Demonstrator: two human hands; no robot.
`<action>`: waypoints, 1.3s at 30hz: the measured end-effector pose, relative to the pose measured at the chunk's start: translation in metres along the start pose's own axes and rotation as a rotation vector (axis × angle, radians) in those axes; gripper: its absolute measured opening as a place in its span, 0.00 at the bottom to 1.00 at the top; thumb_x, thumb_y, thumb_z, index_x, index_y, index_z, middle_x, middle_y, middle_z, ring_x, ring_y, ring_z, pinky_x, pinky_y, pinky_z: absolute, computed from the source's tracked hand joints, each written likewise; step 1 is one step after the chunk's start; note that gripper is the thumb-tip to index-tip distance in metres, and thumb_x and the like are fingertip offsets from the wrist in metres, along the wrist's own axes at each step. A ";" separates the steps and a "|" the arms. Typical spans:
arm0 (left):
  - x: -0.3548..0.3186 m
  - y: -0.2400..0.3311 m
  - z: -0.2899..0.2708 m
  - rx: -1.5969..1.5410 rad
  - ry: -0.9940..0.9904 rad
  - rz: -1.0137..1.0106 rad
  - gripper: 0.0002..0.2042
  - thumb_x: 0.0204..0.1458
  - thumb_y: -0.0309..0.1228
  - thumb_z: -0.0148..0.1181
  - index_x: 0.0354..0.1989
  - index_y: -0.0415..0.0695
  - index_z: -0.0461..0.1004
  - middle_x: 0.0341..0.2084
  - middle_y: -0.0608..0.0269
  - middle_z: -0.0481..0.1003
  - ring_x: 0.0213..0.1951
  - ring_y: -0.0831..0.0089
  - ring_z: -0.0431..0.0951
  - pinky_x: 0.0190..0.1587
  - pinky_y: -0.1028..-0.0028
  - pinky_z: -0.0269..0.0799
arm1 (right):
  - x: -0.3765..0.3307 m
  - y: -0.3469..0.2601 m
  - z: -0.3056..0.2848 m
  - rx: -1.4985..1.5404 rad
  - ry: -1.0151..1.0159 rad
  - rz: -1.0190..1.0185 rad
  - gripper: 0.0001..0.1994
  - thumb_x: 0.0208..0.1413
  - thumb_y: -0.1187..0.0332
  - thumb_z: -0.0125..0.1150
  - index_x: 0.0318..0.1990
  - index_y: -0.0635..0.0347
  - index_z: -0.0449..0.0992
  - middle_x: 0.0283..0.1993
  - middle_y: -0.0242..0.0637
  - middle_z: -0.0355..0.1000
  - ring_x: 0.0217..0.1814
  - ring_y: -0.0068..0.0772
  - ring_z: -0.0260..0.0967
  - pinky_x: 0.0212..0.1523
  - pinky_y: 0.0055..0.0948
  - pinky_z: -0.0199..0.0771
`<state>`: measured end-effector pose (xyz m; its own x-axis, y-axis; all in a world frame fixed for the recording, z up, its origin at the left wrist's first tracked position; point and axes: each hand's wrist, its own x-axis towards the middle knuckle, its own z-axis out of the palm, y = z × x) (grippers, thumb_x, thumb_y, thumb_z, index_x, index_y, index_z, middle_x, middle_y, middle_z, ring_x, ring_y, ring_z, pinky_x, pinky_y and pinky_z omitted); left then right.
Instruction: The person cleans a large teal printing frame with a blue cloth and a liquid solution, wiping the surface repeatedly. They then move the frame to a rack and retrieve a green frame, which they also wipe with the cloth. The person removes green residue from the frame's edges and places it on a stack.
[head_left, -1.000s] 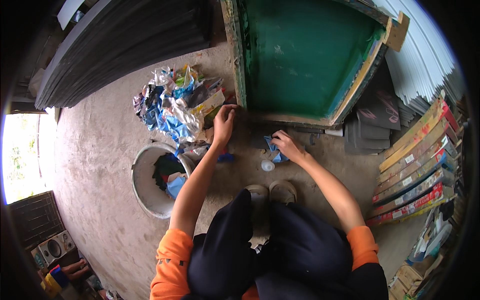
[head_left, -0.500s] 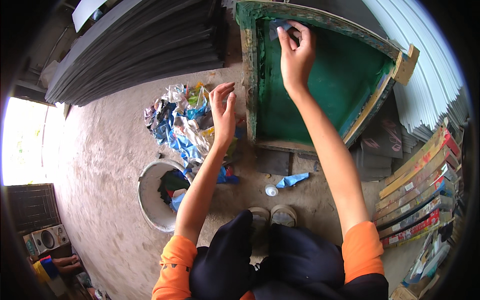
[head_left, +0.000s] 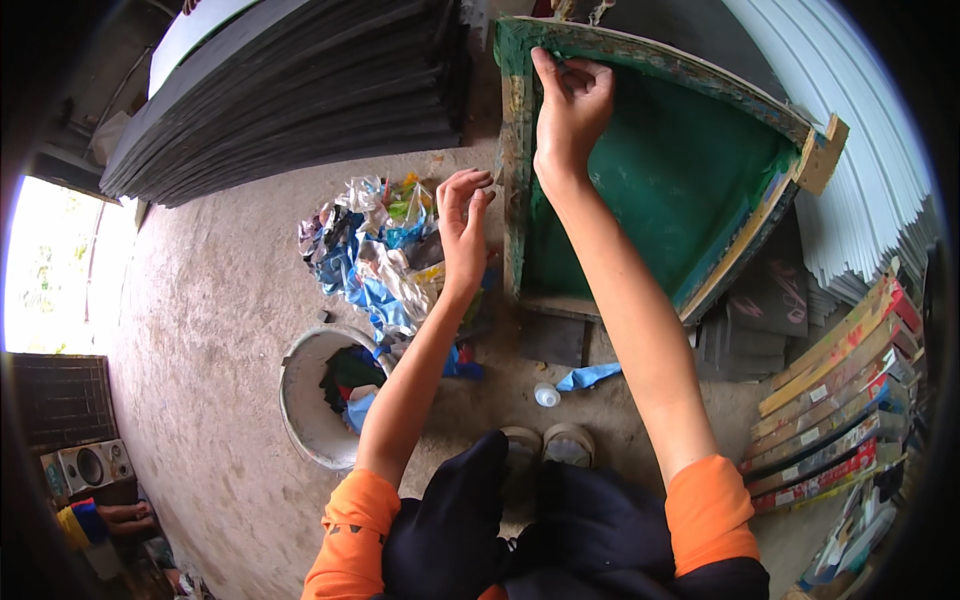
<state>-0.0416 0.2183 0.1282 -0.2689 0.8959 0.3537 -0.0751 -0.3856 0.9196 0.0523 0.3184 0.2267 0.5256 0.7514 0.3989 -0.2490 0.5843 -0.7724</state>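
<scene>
The screen (head_left: pixel 650 190) leans at upper right of centre; the right hand (head_left: pixel 575 120) curls in at its top-left corner, perhaps for close control, gripping what I can't tell. The left hand (head_left: pixel 463 230), half-open, looks empty.

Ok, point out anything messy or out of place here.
A crumpled heap of shiny sheets lies loose on the floor near the whitish bucket, rather than inside it. A blue scrap also lies stray, next to a small pale container. Both look untidy.
</scene>
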 end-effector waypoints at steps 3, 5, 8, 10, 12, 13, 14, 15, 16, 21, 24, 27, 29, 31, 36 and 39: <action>0.002 0.000 -0.004 0.007 0.036 0.009 0.10 0.58 0.27 0.47 0.48 0.41 0.66 0.47 0.63 0.66 0.50 0.73 0.69 0.52 0.71 0.68 | -0.005 0.001 -0.005 0.010 -0.009 -0.052 0.18 0.43 0.75 0.68 0.38 0.62 0.64 0.31 0.34 0.65 0.33 0.21 0.67 0.35 0.20 0.68; 0.003 0.002 -0.012 -0.001 0.066 0.003 0.11 0.58 0.28 0.48 0.48 0.41 0.66 0.48 0.63 0.66 0.50 0.74 0.69 0.52 0.71 0.68 | -0.013 -0.009 -0.016 0.064 -0.063 -0.049 0.21 0.42 0.78 0.68 0.42 0.61 0.62 0.33 0.36 0.69 0.35 0.23 0.69 0.38 0.21 0.70; 0.006 0.004 -0.019 -0.032 0.114 0.002 0.11 0.58 0.29 0.48 0.48 0.42 0.66 0.48 0.63 0.67 0.50 0.74 0.69 0.53 0.71 0.67 | -0.014 -0.008 -0.039 -0.014 -0.092 -0.046 0.22 0.45 0.79 0.64 0.49 0.62 0.64 0.35 0.36 0.72 0.36 0.24 0.70 0.39 0.23 0.73; 0.006 0.005 -0.025 -0.026 0.147 -0.006 0.11 0.58 0.29 0.48 0.48 0.42 0.66 0.48 0.63 0.67 0.50 0.74 0.68 0.53 0.71 0.66 | -0.014 -0.015 -0.043 -0.180 -0.090 -0.108 0.18 0.48 0.79 0.62 0.47 0.63 0.67 0.35 0.36 0.72 0.37 0.24 0.70 0.41 0.23 0.73; 0.007 0.006 -0.027 -0.040 0.164 -0.005 0.11 0.58 0.29 0.48 0.48 0.42 0.66 0.47 0.64 0.67 0.50 0.74 0.68 0.53 0.72 0.65 | -0.010 -0.020 -0.038 -0.217 -0.093 -0.255 0.10 0.49 0.79 0.61 0.40 0.63 0.72 0.36 0.35 0.71 0.37 0.26 0.70 0.39 0.24 0.73; 0.007 0.007 -0.028 -0.042 0.168 0.001 0.11 0.58 0.29 0.47 0.48 0.42 0.66 0.47 0.64 0.67 0.50 0.75 0.68 0.53 0.72 0.65 | -0.006 -0.023 -0.035 -0.268 -0.116 -0.367 0.10 0.49 0.79 0.61 0.39 0.62 0.73 0.36 0.35 0.71 0.37 0.27 0.70 0.39 0.24 0.73; 0.008 0.008 -0.029 -0.043 0.174 0.007 0.11 0.58 0.29 0.47 0.48 0.42 0.66 0.47 0.64 0.67 0.49 0.75 0.68 0.53 0.72 0.65 | -0.003 -0.026 -0.032 -0.317 -0.139 -0.479 0.09 0.49 0.79 0.60 0.38 0.61 0.73 0.36 0.35 0.71 0.37 0.28 0.70 0.38 0.24 0.73; 0.008 0.008 -0.033 -0.030 0.178 0.004 0.11 0.58 0.29 0.47 0.48 0.42 0.66 0.46 0.64 0.67 0.49 0.75 0.68 0.53 0.72 0.65 | -0.002 -0.032 -0.028 -0.433 -0.139 -0.640 0.07 0.48 0.79 0.60 0.35 0.59 0.74 0.36 0.34 0.70 0.38 0.31 0.69 0.36 0.27 0.72; 0.008 0.007 -0.037 -0.016 0.182 0.000 0.11 0.58 0.29 0.47 0.48 0.42 0.66 0.46 0.65 0.67 0.49 0.75 0.68 0.53 0.72 0.65 | 0.002 -0.037 -0.023 -0.478 -0.180 -0.720 0.08 0.47 0.80 0.60 0.36 0.59 0.74 0.36 0.35 0.70 0.38 0.32 0.69 0.37 0.28 0.72; 0.006 0.002 -0.047 0.003 0.206 -0.017 0.11 0.59 0.29 0.47 0.48 0.42 0.66 0.46 0.64 0.67 0.48 0.76 0.69 0.53 0.72 0.65 | 0.021 -0.034 -0.017 -0.678 -0.400 -0.977 0.13 0.41 0.85 0.59 0.35 0.61 0.73 0.38 0.36 0.67 0.40 0.38 0.66 0.41 0.34 0.70; 0.003 0.000 -0.052 0.010 0.220 -0.037 0.11 0.59 0.28 0.47 0.49 0.43 0.66 0.46 0.64 0.67 0.48 0.76 0.69 0.53 0.72 0.65 | 0.020 -0.032 -0.015 -0.742 -0.445 -1.037 0.15 0.38 0.84 0.61 0.37 0.61 0.73 0.38 0.36 0.66 0.41 0.39 0.65 0.42 0.35 0.69; -0.001 0.000 -0.053 -0.002 0.225 -0.043 0.11 0.59 0.28 0.46 0.48 0.43 0.66 0.46 0.63 0.67 0.47 0.75 0.69 0.52 0.73 0.65 | 0.021 -0.033 -0.015 -0.764 -0.486 -1.037 0.17 0.36 0.83 0.63 0.38 0.60 0.73 0.39 0.36 0.65 0.41 0.39 0.65 0.43 0.35 0.69; -0.003 0.001 -0.052 -0.048 0.236 -0.038 0.10 0.59 0.27 0.45 0.48 0.42 0.66 0.44 0.63 0.67 0.47 0.74 0.70 0.49 0.75 0.65 | 0.023 -0.035 -0.015 -0.766 -0.521 -1.029 0.17 0.35 0.84 0.62 0.37 0.60 0.73 0.37 0.35 0.66 0.40 0.39 0.65 0.42 0.34 0.69; -0.004 0.003 -0.056 -0.043 0.273 -0.042 0.10 0.59 0.27 0.45 0.47 0.41 0.66 0.45 0.63 0.68 0.46 0.75 0.70 0.49 0.75 0.65 | 0.023 -0.036 -0.019 -0.739 -0.576 -0.987 0.16 0.35 0.85 0.60 0.36 0.60 0.73 0.35 0.35 0.66 0.39 0.39 0.65 0.40 0.34 0.69; -0.005 0.008 -0.068 -0.075 0.281 -0.057 0.11 0.59 0.27 0.46 0.49 0.41 0.66 0.49 0.62 0.67 0.49 0.74 0.70 0.54 0.72 0.64 | -0.039 -0.009 -0.090 -0.731 -0.876 -0.839 0.10 0.41 0.85 0.57 0.33 0.66 0.73 0.32 0.38 0.67 0.37 0.37 0.66 0.39 0.33 0.71; -0.009 0.003 -0.067 -0.082 0.259 -0.069 0.11 0.59 0.28 0.46 0.49 0.42 0.66 0.48 0.64 0.67 0.48 0.76 0.69 0.54 0.73 0.64 | -0.073 -0.001 -0.134 -0.757 -1.127 -0.655 0.10 0.40 0.86 0.57 0.32 0.65 0.73 0.33 0.38 0.67 0.38 0.38 0.67 0.38 0.33 0.72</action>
<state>-0.1042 0.1946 0.1165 -0.4957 0.8387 0.2255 -0.1767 -0.3516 0.9193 0.1234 0.2217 0.1320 -0.5952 0.4690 0.6525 0.4271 0.8725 -0.2374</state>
